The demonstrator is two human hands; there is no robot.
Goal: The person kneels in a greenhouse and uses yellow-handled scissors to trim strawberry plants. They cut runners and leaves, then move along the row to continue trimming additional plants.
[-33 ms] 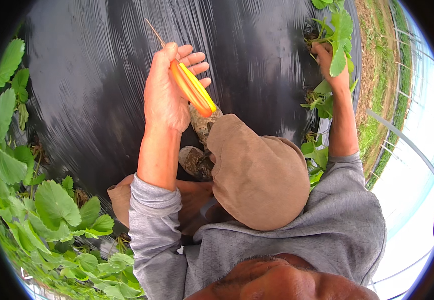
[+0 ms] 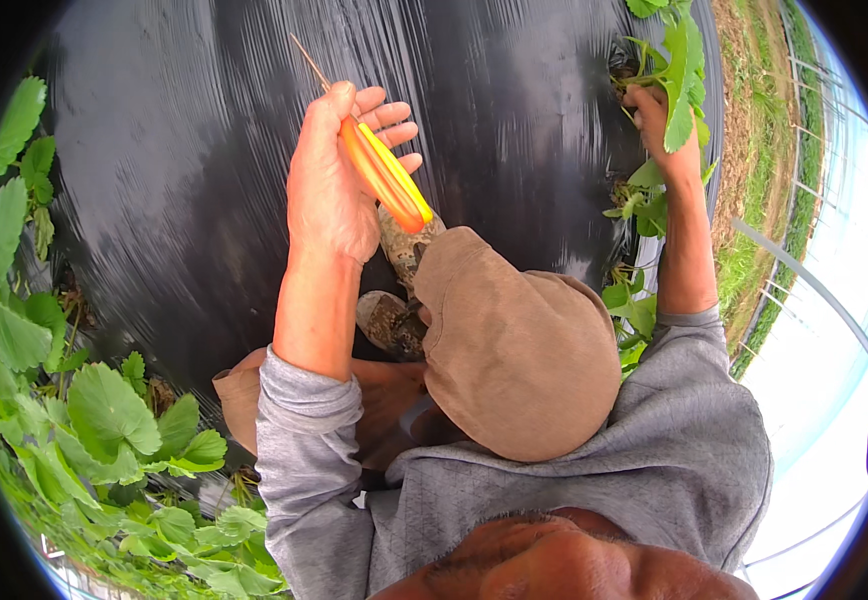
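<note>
My left hand [image 2: 334, 180] holds narrow snips [image 2: 390, 182] with orange and yellow handles against the palm under the thumb. Their thin, pointed tip sticks out past the thumb, away from me; the other fingers are loosely spread. At the far right, my right hand [image 2: 666, 125] reaches into the base of a leafy strawberry plant [image 2: 684, 75]. Its fingers are curled close together by the stems, and a large leaf covers part of the hand. What they pinch, if anything, is hidden.
Black plastic mulch [image 2: 514, 120] covers the ground between two rows of plants. Dense strawberry leaves [image 2: 114, 410] fill the left side. My bent knee [image 2: 519, 350] and patterned boots [image 2: 394, 325] are below the hands. Beyond the right row lies a grassy strip [image 2: 754, 150].
</note>
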